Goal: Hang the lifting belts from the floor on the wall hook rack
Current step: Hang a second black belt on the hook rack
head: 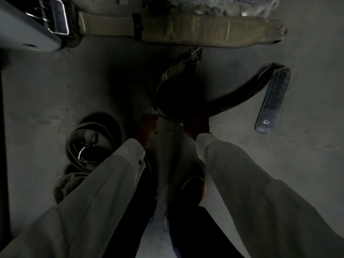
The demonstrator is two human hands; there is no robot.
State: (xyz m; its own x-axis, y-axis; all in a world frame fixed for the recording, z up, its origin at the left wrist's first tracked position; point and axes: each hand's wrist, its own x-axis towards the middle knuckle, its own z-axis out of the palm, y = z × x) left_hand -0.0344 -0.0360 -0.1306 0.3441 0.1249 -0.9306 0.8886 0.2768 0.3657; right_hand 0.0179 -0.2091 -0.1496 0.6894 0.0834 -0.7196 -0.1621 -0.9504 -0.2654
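Grey floor (55,86) lies under us, with a dark belt (229,100) curving just ahead and its perforated tongue (272,101) out to the right. Our right hand (197,126) grasps the near edge of that belt. Our left hand (148,127) is at the same edge, but the gloom hides its fingers, so we cannot tell their state. A tan belt (204,30) lies farther off, and coiled belts (89,138) sit to our left.

Three belts showed clearly on the floor (55,90): one tan belt (204,32), one dark belt (232,97) and one coiled belt (93,127). A possible fourth by the left sleeve (104,183) was too dim to confirm. There were three buckles (55,15), two hands, namely the left hand (147,127) and the right hand (197,125), and one shoe (193,190).
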